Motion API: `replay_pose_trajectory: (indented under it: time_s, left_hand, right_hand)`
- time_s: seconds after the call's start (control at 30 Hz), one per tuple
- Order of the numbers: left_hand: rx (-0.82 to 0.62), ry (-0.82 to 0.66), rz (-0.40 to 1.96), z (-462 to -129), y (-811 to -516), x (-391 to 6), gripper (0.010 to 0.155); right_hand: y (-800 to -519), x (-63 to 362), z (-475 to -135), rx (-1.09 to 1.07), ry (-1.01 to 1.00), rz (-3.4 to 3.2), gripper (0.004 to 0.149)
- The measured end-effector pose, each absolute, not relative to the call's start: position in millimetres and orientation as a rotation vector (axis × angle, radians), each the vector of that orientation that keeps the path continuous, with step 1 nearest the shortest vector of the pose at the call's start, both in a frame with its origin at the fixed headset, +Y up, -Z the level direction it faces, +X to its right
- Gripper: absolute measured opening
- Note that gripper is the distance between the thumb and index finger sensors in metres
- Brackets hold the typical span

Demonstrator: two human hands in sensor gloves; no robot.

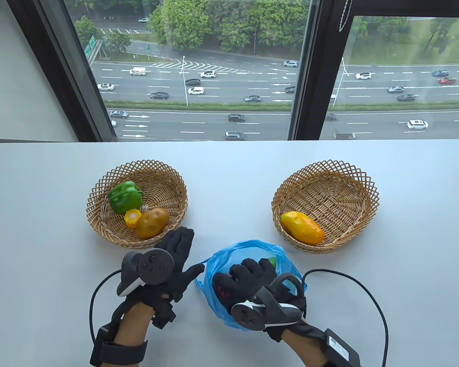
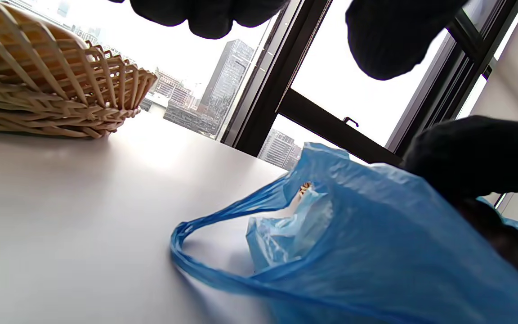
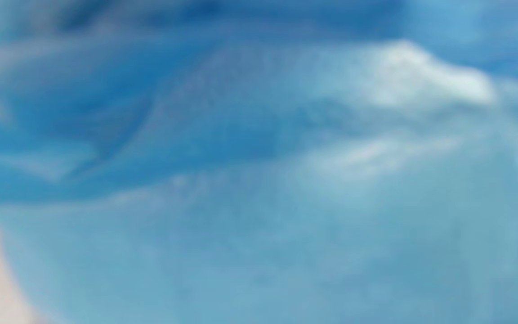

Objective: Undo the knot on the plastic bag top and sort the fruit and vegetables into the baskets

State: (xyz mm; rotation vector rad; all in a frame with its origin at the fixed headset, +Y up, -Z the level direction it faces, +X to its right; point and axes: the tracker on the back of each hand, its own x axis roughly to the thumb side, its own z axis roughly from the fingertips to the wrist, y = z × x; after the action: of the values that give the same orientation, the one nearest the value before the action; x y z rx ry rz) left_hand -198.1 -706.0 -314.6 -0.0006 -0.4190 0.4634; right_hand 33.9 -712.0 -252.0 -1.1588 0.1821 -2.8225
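Inside the open blue bag [image 1: 252, 252], the right hand [image 1: 248, 281] reaches with curled fingers [image 1: 239, 273]; whether they grip anything cannot be told. Something green [image 1: 272, 262] shows by the bag's far rim. Just left, the left hand [image 1: 172, 263] lies flat with straight fingers [image 1: 181, 239] together, thumb toward a bag handle [image 2: 205, 225]. Beyond, the left basket [image 1: 99, 191] holds a green pepper [image 1: 124, 197], corn [image 1: 132, 218] and a potato [image 1: 152, 222]; the right basket [image 1: 363, 183] holds a mango [image 1: 302, 228].
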Motion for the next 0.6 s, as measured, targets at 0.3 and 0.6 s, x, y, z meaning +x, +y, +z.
replay_pose_trajectory:
  time_s: [0.3, 0.6]
  left_hand:
    - [0.001, -0.423, 0.467, -314.7, -706.2, -198.1, 0.090]
    - [0.004, -0.423, 0.445, -313.6, -705.1, -197.2, 0.089]
  right_hand:
    - [-713.1, 37.9, -257.8, -1.131, 0.145, -2.869, 0.098]
    - [-716.6, 28.4, -255.0, -1.092, 0.046, -2.782, 0.088]
